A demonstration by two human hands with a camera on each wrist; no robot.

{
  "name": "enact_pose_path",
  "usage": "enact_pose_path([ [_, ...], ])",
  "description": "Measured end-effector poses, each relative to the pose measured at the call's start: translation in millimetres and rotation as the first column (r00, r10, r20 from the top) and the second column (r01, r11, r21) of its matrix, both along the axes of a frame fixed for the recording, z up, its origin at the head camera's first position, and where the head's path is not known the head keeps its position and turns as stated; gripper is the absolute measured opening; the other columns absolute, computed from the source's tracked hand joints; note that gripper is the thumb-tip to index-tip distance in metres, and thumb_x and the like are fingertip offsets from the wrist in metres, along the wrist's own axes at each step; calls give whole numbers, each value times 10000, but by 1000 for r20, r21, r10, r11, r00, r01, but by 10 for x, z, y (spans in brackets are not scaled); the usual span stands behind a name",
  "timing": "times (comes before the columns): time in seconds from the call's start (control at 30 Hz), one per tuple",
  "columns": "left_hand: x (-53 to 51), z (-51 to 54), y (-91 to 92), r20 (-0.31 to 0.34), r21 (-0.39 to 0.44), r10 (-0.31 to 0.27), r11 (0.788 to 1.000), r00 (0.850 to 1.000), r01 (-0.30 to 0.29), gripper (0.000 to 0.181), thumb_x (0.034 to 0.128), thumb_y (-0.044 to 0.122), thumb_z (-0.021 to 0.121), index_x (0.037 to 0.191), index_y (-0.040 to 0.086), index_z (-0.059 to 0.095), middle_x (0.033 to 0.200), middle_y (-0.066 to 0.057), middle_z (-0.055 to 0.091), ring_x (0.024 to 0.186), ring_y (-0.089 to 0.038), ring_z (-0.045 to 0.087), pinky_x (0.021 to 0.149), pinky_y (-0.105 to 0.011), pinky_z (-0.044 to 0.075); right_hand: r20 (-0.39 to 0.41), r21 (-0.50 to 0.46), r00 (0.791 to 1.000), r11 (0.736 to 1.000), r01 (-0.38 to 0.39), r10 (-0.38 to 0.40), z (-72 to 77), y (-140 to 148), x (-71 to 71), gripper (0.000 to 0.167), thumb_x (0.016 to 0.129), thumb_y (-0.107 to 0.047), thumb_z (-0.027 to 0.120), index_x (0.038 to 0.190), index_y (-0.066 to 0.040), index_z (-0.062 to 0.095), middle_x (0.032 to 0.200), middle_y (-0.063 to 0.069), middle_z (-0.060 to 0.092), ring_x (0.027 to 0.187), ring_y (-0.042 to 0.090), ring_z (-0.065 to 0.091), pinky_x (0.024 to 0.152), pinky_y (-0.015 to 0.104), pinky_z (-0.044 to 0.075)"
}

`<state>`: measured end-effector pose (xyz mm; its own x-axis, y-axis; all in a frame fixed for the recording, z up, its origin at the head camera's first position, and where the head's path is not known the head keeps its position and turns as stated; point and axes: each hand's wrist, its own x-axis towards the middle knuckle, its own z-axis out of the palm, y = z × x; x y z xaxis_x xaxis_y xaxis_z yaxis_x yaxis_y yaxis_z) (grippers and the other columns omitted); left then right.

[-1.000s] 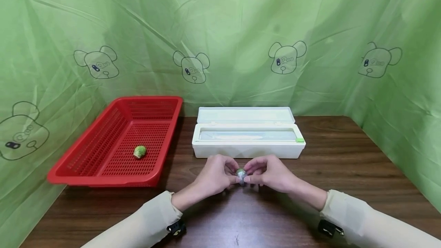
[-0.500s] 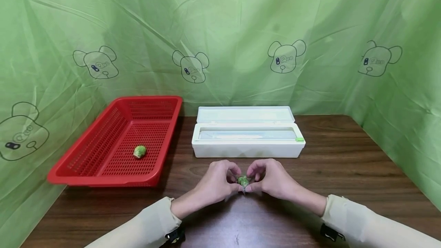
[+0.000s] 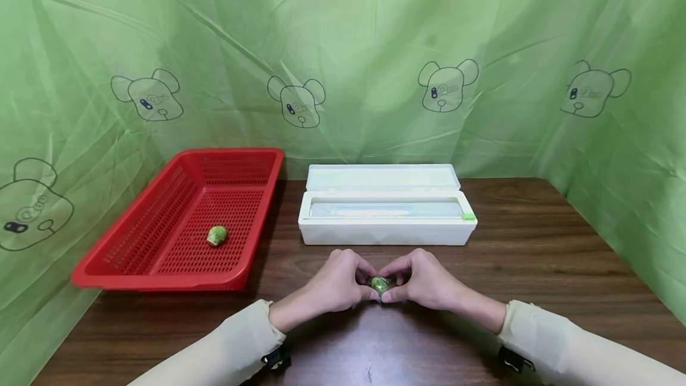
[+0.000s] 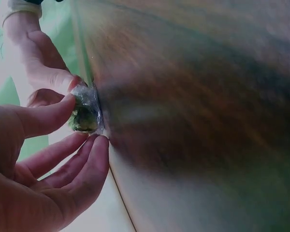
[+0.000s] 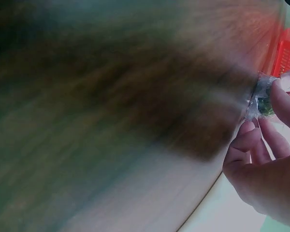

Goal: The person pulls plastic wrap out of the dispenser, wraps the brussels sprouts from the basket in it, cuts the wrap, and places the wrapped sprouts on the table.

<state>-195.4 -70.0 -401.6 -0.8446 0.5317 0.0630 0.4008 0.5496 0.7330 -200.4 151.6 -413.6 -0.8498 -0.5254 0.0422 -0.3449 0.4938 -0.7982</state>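
Observation:
A small green sprout [image 3: 379,284] in clear crinkled film is held between both hands, in front of the white box. The left hand [image 3: 336,282] pinches it from the left with thumb and fingertips, and the right hand [image 3: 426,280] pinches it from the right. In the left wrist view the film [image 4: 89,98] bunches around the sprout [image 4: 83,118], with the left thumb on one side and the fingers on the other. The right wrist view has the wrapped sprout [image 5: 264,105] at the right hand's fingertips, partly hidden by the hands.
A red perforated basket [image 3: 248,261] stands at the left with another sprout [image 3: 217,235] in it. Behind the hands is a long white box [image 3: 386,233], its lid [image 3: 383,177] raised and a green piece [image 3: 468,217] at its right end. Green cloth [image 3: 370,28] surrounds the table [image 3: 536,243].
Both hands have moved slightly nearer the table's front with the sprout between them. Its green side now faces up, where silvery film showed before. The right fingertips have come closer to the left ones.

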Motion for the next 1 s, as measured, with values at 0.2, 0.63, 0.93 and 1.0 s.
enact_pose_path([
  [0.2, 5, 10, -5, 23, 10, 6, 1000, 1000, -6, 231, 800, 25, 901, 1014, 11, 815, 777, 12, 757, 679, -38, 674, 645, -208, 552, 2, -13, 1000, 1000, 1, -1, 10, 2, 1, 420, 739, -151, 973, 1119, -68, 816, 815, -33, 707, 726, 127, 601, 604, 244, 491],
  [0.63, 21, 1, -22, 48, 31, 22, 999, 999, -24, 287, 783, 24, 915, 1046, -2, 803, 792, -12, 760, 692, -52, 684, 664, -214, 563, -29, -46, 1000, 999, -10, 8, -25, -6, 7, 407, 728, -147, 978, 1097, -68, 827, 963, -51, 760, 709, 101, 608, 616, 246, 502],
  [0.93, 20, 11, -66, 32, 25, 17, 1000, 999, -18, 303, 767, 31, 927, 1043, 14, 805, 847, -38, 767, 773, -85, 696, 732, -235, 563, -7, -71, 1000, 997, 13, -13, -2, 27, 29, 381, 750, -137, 964, 1099, -66, 828, 1004, -20, 768, 722, 103, 613, 612, 243, 507],
  [1.0, 25, 19, -76, 30, 22, 25, 999, 999, -25, 331, 766, 38, 930, 1066, -7, 796, 865, -51, 769, 799, -115, 708, 750, -244, 566, 2, -67, 1000, 997, 29, -28, 8, 47, 28, 383, 746, -139, 967, 1097, -73, 830, 998, -23, 765, 726, 107, 615, 614, 242, 509],
])
